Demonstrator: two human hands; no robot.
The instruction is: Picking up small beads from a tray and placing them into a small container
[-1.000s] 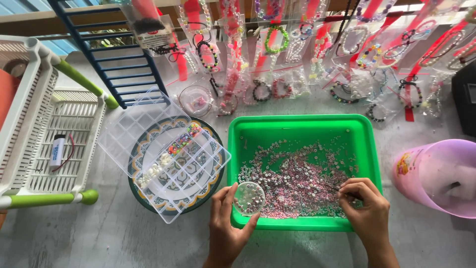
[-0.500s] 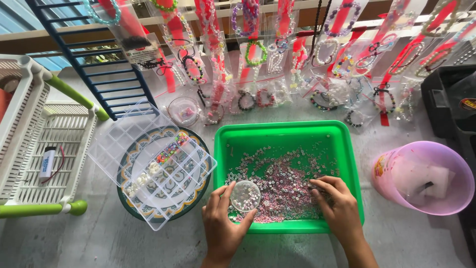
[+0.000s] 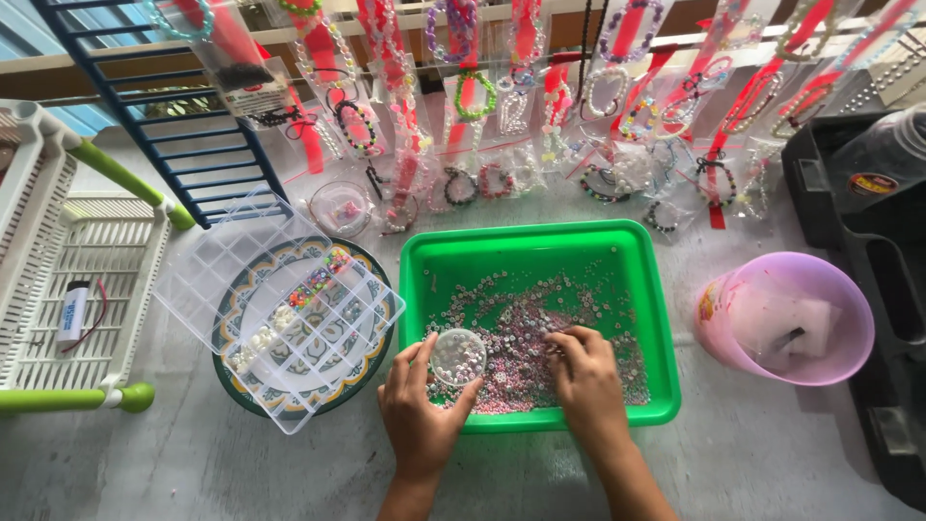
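- small clear cup (image 3: pixel 457 356) was gripped by left hand (image 3: pixel 422 417) over green tray (image 3: pixel 648 301) front edge.
- right hand (image 3: pixel 586 374) was pinched on beads (image 3: pixel 526 359), just right of cup.

The grey table (image 3: pixel 752 453) is carrying a green tray (image 3: pixel 666 318) at its middle, a patterned plate (image 3: pixel 236 386) to its left, a white basket (image 3: pixel 39 289) at the left edge, and a pink tub (image 3: pixel 839 289) toward the right edge.
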